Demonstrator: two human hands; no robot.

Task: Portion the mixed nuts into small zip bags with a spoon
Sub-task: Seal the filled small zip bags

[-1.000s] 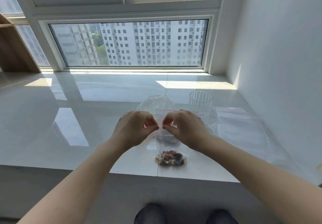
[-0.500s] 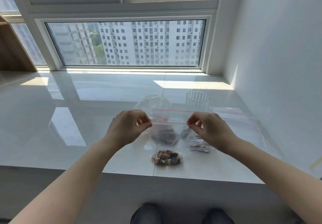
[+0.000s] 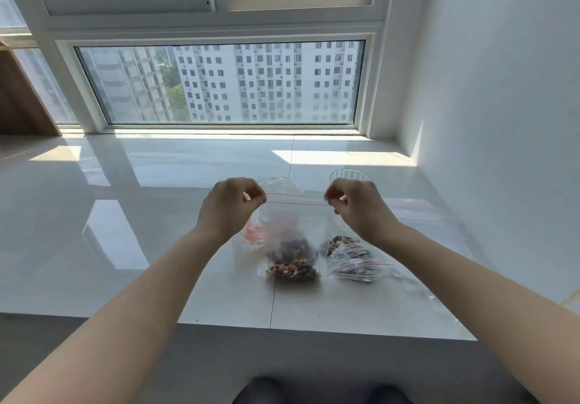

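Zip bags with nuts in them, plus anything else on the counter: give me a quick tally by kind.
Zip bags with nuts: 3 (held bag, bag under it, bag to its right)
Clear plastic cups: 1
Large empty zip bags: 1
Total: 5
An orange thing behind the held bag is too blurred to name.

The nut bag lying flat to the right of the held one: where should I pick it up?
Pinch the filled bag on the counter by its red-striped zip edge, probably coming from above on the near side. That end is flat, empty film; the nuts bulge at the far end, so a pinch there would likely slip off.
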